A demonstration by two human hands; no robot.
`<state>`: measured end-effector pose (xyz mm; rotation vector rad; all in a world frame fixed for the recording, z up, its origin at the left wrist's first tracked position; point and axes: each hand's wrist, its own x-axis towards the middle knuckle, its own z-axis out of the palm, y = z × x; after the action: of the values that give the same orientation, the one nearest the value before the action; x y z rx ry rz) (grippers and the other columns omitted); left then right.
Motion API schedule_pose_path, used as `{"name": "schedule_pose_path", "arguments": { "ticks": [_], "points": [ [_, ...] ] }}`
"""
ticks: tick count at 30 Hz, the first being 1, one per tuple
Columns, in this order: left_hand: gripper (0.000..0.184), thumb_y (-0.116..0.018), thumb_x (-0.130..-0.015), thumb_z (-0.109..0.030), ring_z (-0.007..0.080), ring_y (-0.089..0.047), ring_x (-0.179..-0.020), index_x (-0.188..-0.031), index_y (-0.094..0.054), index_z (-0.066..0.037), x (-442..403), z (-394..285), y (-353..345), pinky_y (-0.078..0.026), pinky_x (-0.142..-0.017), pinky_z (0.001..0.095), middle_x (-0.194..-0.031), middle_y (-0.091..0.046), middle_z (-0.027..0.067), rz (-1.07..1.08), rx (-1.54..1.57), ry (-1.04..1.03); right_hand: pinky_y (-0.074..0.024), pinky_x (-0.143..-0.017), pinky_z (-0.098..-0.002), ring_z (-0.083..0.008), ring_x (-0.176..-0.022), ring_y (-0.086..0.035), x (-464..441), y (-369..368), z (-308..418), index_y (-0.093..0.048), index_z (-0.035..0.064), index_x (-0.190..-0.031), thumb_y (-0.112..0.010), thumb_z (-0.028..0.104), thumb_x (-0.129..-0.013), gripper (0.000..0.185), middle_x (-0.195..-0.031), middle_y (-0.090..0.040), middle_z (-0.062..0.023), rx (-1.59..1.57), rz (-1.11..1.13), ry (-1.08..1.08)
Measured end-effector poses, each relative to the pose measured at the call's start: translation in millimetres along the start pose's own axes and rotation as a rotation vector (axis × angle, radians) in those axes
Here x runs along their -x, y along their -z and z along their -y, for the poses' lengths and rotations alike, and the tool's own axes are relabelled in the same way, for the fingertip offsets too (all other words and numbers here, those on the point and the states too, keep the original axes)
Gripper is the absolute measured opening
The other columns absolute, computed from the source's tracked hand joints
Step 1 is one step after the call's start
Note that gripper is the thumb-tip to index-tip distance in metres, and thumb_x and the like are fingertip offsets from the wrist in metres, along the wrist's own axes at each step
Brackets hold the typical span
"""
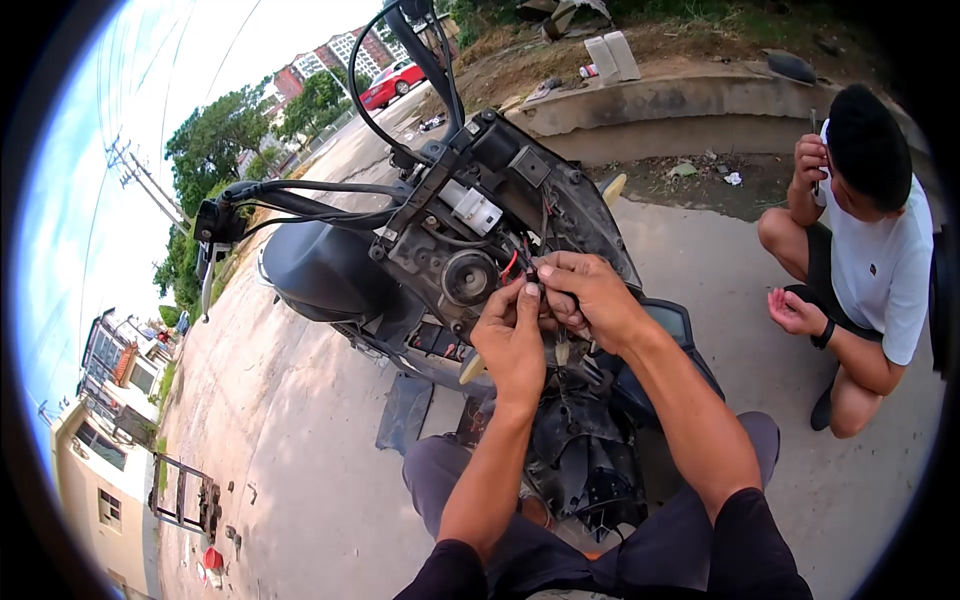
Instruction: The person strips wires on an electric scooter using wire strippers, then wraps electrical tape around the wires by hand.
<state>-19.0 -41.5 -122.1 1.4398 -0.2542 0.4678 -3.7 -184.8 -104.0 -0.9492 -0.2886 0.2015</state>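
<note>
Both of my hands meet in front of a scooter with its front panels off. My left hand (512, 345) pinches a small dark piece at the end of some wires, thumb on top. From the other side my right hand (590, 300) closes on the same wiring, fingers curled. A red wire (510, 267) runs up just beyond my fingertips. The round black horn (469, 277) sits left of them, and a white box-shaped part (477, 212) is fixed above it. Fingers cover most of the held piece, so its exact kind is hidden.
The handlebar (300, 186) and its cables reach out left and up. Below my hands lies the dark front wheel area (590, 450) between my knees. At right a person (860, 250) squats with a phone at the ear. A concrete kerb (680, 105) runs behind.
</note>
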Motion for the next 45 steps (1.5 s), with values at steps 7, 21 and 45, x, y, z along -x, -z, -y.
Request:
{"name": "schedule_pose_path", "arguments": {
  "ticks": [7,21,45],
  "points": [
    [0.012,-0.072,-0.106,-0.008,0.0086,-0.067,-0.075,-0.110,-0.066,0.001,5,1,-7,-0.056,-0.063,0.0246,-0.090,-0.072,0.0039,-0.079,-0.024,-0.012,-0.0326,-0.050,-0.0220,-0.0021,-0.059,-0.043,0,6,-3,-0.067,0.0015,-0.126,-0.062,0.020,-0.112,0.024,-0.072,-0.051,0.0069,0.194,-0.027,0.081],
    [0.028,-0.077,-0.100,-0.004,0.0115,-0.069,-0.089,-0.123,-0.062,0.000,17,-19,-6,-0.061,-0.065,0.0265,-0.110,-0.070,0.0070,-0.069,0.167,0.022,-0.0364,-0.055,-0.0245,-0.0031,-0.062,-0.046,13,6,2,-0.064,-0.0030,-0.137,-0.062,0.015,-0.110,0.032,-0.071,-0.053,0.0055,0.438,-0.010,0.190],
    [0.015,-0.077,-0.102,-0.009,0.0141,-0.066,-0.110,-0.113,-0.073,0.001,14,-5,-3,-0.054,-0.100,0.0314,-0.129,-0.066,0.0081,0.020,0.013,-0.093,-0.0561,-0.069,-0.0443,-0.0344,-0.077,-0.074,26,-4,-7,-0.070,0.0041,-0.119,-0.073,0.016,-0.093,0.029,-0.086,-0.075,-0.0114,1.148,-0.285,0.702]
  ]
}}
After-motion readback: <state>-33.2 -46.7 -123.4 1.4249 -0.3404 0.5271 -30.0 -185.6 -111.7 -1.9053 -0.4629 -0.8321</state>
